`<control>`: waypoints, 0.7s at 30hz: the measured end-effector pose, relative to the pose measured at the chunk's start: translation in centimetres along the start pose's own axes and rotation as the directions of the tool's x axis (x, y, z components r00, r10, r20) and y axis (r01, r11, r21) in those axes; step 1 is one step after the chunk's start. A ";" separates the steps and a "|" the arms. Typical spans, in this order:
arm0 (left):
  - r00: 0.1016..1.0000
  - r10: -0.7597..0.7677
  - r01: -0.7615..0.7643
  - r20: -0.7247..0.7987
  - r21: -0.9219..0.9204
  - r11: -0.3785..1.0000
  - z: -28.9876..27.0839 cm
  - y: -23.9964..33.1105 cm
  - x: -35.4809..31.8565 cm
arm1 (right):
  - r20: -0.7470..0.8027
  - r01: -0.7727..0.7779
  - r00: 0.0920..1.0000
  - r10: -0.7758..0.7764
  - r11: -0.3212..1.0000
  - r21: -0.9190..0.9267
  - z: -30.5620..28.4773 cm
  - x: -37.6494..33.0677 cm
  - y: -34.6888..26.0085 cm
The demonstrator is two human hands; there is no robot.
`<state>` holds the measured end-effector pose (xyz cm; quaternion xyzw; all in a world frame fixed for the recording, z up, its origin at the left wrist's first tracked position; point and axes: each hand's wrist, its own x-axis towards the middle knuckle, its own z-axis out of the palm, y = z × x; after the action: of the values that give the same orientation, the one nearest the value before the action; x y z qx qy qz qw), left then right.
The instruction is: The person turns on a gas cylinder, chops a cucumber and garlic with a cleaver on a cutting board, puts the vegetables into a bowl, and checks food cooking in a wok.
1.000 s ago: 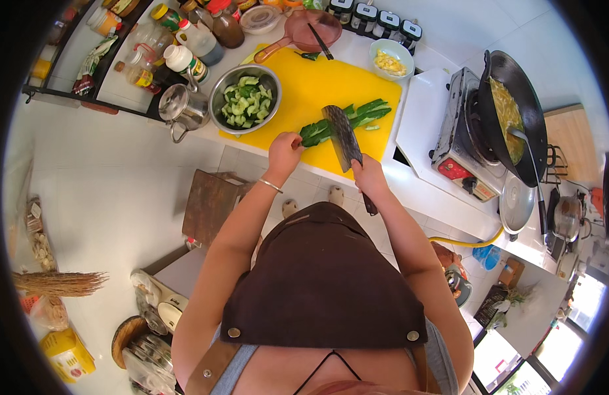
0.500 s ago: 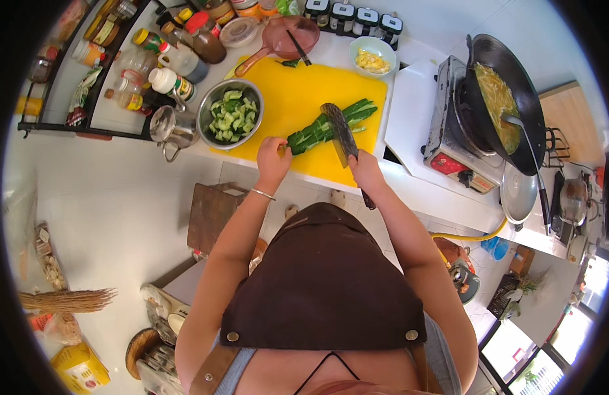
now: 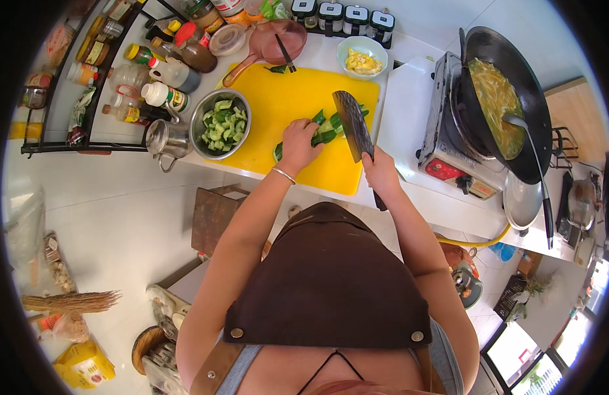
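My left hand (image 3: 300, 145) rests with curled fingers on long green cucumber strips (image 3: 327, 130), pressing them to the yellow cutting board (image 3: 317, 178). Gripped by its handle in my right hand (image 3: 381, 170) is a cleaver (image 3: 352, 125), its wide dark blade at the right end of the strips. The blade covers part of the cucumber, and my left hand hides another part. Left of the board, a steel bowl (image 3: 220, 125) holds chopped green cucumber chunks.
A wok (image 3: 505, 99) with yellowish food and a ladle (image 3: 531, 151) sits on a portable gas stove (image 3: 456, 125) at right. Behind the board are a pinkish pan (image 3: 276, 41) and a pale bowl (image 3: 362, 56) of yellow food. Bottles and a metal pitcher (image 3: 165, 139) stand left.
My left hand has moved right and forward onto the cucumber strips. The cleaver has swung more upright and shifted slightly right. The whole view has also shifted a little.
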<state>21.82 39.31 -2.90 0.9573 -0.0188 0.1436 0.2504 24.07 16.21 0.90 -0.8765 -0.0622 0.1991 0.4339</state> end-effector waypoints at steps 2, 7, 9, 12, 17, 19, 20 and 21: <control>0.999 -0.047 0.047 0.014 -0.031 0.998 0.0 -0.3 0.0 | 0.028 0.033 0.999 -0.032 0.999 -0.033 -0.4 -0.4 -1.2; 0.992 -0.124 0.122 -0.010 -0.121 0.985 -0.7 0.2 -0.5 | 0.137 0.089 0.988 -0.067 0.983 -0.159 3.0 1.8 -0.3; 0.994 -0.104 0.101 -0.028 -0.104 0.990 -0.6 -0.1 -0.8 | 0.179 0.081 0.982 -0.057 0.988 -0.133 3.2 2.3 -0.6; 0.993 -0.100 0.089 -0.065 -0.149 0.985 -0.5 0.1 -0.8 | 0.096 0.151 0.986 -0.140 0.980 -0.126 1.3 1.6 -0.8; 0.993 -0.075 0.062 -0.088 -0.141 0.988 0.6 0.5 0.9 | 0.087 0.083 0.994 -0.069 0.981 -0.174 1.8 3.2 0.9; 0.993 -0.091 0.080 -0.073 -0.151 0.985 0.7 0.1 1.4 | 0.098 0.060 0.994 -0.043 0.982 -0.178 1.9 3.2 0.4; 0.994 -0.090 0.079 -0.063 -0.164 0.983 0.6 0.0 1.5 | 0.117 0.040 0.993 -0.019 0.982 -0.183 1.2 2.7 -0.5; 0.995 -0.090 0.079 -0.054 -0.177 0.981 0.4 -0.2 1.6 | 0.136 0.021 0.991 0.005 0.982 -0.188 0.7 2.4 -1.3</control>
<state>23.45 39.33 -2.92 0.9267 0.0170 0.1602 0.3396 26.03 18.20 0.84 -0.8980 -0.1136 0.2497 0.3441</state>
